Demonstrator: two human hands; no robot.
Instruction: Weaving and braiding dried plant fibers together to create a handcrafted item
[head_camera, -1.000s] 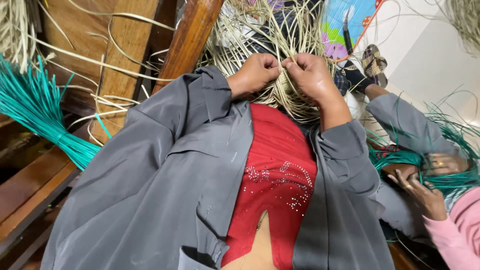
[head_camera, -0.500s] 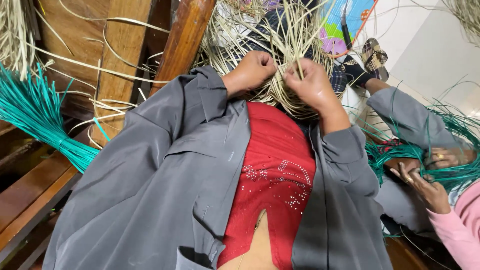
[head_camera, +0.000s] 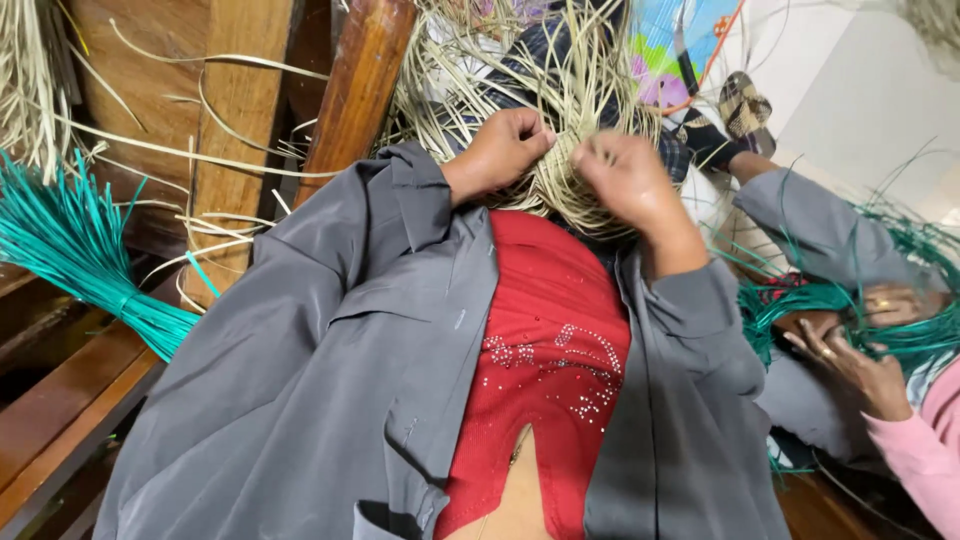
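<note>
Amid crowded straw strands (head_camera: 560, 95), both hands (head_camera: 505, 150).

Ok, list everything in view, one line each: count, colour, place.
pale natural straw strands being woven: many, beige, top centre under the hands
bundle of teal dyed straw strips: one, teal, left edge on the bench
brown wooden bench slats: several, brown, lower left
brown wooden post: one, leaning, top centre-left
loose beige straw tuft: one, top left corner
teal straw weaving: one, right, in another person's hands
checked sandal: one, upper right
grey jacket: one, worn, centre
red sequinned top: one, centre
left hand: gripping straw
right hand: gripping straw
</note>
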